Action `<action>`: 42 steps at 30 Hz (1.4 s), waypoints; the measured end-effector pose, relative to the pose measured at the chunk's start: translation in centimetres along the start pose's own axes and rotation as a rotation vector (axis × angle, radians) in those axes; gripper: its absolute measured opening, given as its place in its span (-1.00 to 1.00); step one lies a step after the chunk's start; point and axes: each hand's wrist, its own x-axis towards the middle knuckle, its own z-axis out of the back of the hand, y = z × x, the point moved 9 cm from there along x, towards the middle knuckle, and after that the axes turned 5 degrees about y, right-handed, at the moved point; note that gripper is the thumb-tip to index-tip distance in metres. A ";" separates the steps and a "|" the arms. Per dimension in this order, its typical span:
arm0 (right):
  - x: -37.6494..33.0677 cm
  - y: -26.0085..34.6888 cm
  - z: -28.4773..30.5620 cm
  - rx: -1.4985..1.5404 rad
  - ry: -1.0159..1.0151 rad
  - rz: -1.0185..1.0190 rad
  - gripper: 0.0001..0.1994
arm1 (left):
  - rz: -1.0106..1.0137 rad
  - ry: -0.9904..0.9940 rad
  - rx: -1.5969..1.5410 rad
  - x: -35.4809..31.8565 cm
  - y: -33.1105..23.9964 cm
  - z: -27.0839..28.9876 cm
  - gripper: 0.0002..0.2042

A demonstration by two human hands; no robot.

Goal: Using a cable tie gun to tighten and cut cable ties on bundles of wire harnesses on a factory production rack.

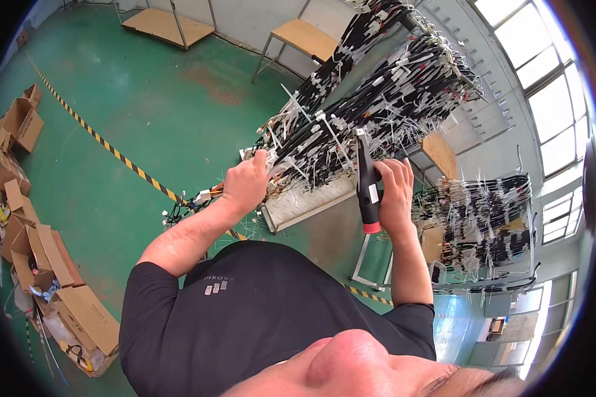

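Note:
My left hand (244, 184) is closed around a wire harness (208, 194), whose loose ends with white connectors and orange and dark wires stick out to the left of the fist. In my right hand (396, 195) is a black cable tie gun (367, 169) with a red end cap and a metal nose pointing away from me. The fingers wrap its grip. Just beyond both hands hangs a dense mass of black wire harnesses (391, 86), bristling with white cable ties and connectors. Part of the harness I grip is hidden by my fist.
A second rack of harnesses (470, 225) stands at the right. Open cardboard boxes (79, 317) line the far left. Yellow-black tape (106, 142) crosses the green floor. Wooden-topped tables (304, 38) stand at the back, and a pale metal ledge (311, 202) lies below the harnesses.

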 end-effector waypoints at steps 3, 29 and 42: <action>-0.1 1.3 1.1 -0.290 -0.095 0.100 -0.44 | -0.006 0.002 -0.001 0.0 -0.2 0.3 -0.48; 0.7 -0.8 -1.8 -0.014 -0.128 0.009 -0.59 | -0.042 0.147 -0.160 -0.7 -1.4 1.2 -0.53; 2.5 -0.1 -1.0 1.024 0.404 -0.114 -0.47 | -0.052 -0.010 -0.016 -0.1 -1.2 1.9 -0.83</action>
